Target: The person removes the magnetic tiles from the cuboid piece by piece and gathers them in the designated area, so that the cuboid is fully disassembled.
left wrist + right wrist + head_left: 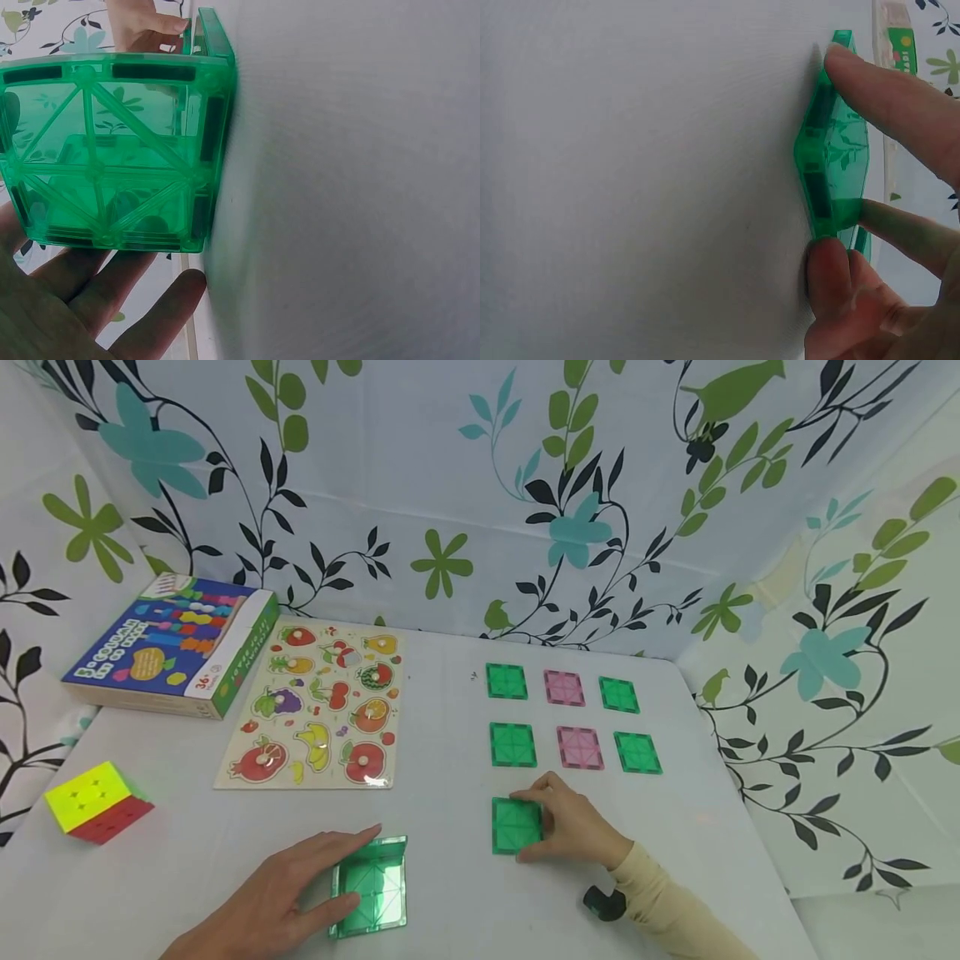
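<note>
In the head view my left hand (277,893) lies along the left and far sides of several green magnetic tiles joined into a partly walled box (382,893). Its fingers (161,322) are spread and fairly straight beside the box (97,165) in the left wrist view. With thumb and a finger on opposite edges, my right hand (573,827) pinches a green magnetic tile (513,827) at the table surface. That tile (840,150) shows nearly edge-on in the right wrist view. Beyond it lie two rows of flat tiles: green (513,745) ones with pink tiles (580,748) in the middle.
A wooden fruit puzzle board (322,702) lies at the middle left. Behind it to the left is a blue boxed toy (172,643). A yellow and red puzzle cube (97,802) sits at the left table edge. Floral cloth (442,485) hangs behind the white table (442,718).
</note>
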The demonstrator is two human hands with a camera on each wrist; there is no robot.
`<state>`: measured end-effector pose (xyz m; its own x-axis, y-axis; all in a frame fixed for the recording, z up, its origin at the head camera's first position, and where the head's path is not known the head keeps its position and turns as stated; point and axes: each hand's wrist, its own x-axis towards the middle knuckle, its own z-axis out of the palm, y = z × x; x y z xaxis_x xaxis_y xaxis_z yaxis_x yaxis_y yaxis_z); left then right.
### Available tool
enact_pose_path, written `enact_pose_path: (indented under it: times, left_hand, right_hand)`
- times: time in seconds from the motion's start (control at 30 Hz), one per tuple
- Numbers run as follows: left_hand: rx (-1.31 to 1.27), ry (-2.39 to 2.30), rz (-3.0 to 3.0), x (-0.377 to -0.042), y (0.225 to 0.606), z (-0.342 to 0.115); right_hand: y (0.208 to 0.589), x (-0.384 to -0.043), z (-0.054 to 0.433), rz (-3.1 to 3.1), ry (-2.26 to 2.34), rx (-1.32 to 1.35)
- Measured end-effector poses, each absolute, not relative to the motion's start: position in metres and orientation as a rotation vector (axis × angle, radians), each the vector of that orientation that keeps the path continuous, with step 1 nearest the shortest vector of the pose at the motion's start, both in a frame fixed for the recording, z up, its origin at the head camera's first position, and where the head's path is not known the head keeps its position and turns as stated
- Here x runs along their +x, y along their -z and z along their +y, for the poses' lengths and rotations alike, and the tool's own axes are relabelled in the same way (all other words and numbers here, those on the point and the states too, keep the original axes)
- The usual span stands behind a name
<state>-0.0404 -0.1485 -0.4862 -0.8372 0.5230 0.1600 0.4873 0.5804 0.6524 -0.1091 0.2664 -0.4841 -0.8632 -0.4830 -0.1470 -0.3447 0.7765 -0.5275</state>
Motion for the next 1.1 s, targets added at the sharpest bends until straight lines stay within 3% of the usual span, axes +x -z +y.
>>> enact_pose_path:
  times: [0.83,1.1]
  left_hand:
    - [0.873,-1.110,2.697,-0.040,0.487,-0.151]
    - [0.871,-1.066,2.723,-0.040,0.485,-0.150]
  right_hand:
    - [0.476,-0.104,0.264,2.739,0.552,-0.690]
    - [0.456,-0.108,0.223,2.864,0.701,-0.872]
